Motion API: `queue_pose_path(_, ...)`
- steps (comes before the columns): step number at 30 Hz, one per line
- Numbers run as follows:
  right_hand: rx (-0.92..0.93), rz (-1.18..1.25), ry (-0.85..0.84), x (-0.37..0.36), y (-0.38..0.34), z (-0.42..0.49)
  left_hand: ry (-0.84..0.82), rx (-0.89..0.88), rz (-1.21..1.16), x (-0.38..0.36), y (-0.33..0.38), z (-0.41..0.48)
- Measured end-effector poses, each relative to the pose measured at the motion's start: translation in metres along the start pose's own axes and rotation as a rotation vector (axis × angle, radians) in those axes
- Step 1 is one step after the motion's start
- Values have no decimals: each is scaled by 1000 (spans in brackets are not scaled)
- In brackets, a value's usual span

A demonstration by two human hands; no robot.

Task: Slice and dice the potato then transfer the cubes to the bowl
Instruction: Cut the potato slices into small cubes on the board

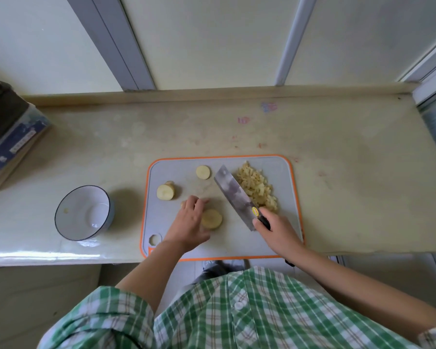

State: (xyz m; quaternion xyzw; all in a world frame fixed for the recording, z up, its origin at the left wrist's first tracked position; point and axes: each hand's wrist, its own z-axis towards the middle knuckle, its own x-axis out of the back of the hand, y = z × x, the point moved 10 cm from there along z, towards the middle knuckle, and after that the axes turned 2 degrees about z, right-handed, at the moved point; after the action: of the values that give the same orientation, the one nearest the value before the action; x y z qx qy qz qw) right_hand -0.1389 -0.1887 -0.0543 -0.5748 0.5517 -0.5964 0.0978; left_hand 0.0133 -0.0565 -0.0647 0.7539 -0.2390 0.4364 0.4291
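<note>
1. Left hand [190, 220] rests loosely open on a potato slice [211, 218], frame centre.
2. Right hand [275, 231] grips the knife [235, 196].
3. Cubes [256, 188] lie right of the blade; the bowl [83, 212] sits left.

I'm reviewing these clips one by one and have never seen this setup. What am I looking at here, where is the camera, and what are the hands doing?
There is no machine: a person wears one camera on the head, looking down at their own arms. On the counter lies a cutting board. The right hand has a grip on a cleaver, its blade beside a pile of diced potato. The left hand rests on a potato slice; two more potato pieces lie farther back. A bowl stands left of the board, nearly empty.
</note>
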Motion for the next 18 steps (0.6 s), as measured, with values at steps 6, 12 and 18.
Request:
queue_pose_path(6, 36, -58, -6, 0, -8, -1, -23, -44, 55, -7, 15, 4)
queue_pose_path(12, 38, -113, 16, 9, -12, -5, -61, -155, 100, -12, 38, 21)
queue_pose_path(18, 47, -197, 27, 9, -8, -12, -58, -184, 111, -15, 47, 23)
